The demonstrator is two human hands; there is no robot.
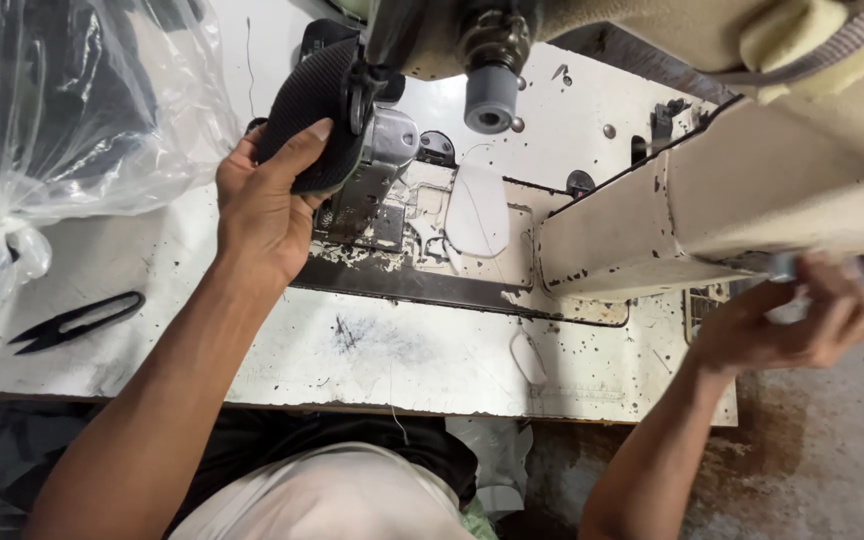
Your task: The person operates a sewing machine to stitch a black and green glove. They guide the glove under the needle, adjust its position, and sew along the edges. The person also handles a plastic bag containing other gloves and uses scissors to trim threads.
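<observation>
Two hands busy: your left hand [267,205] has its grip clenched on the curved black mesh fabric piece [312,110], held up against the presser foot [377,175] of the worn cream sewing machine [692,205], while your right hand [802,320] is curled round the blurry handwheel end, can't tell how tight. Keep that thumb clear of the needle area and feed slow. Black thread snips [77,320] sit on the speckled white counter [402,355] near the plastic bag [62,120]
</observation>
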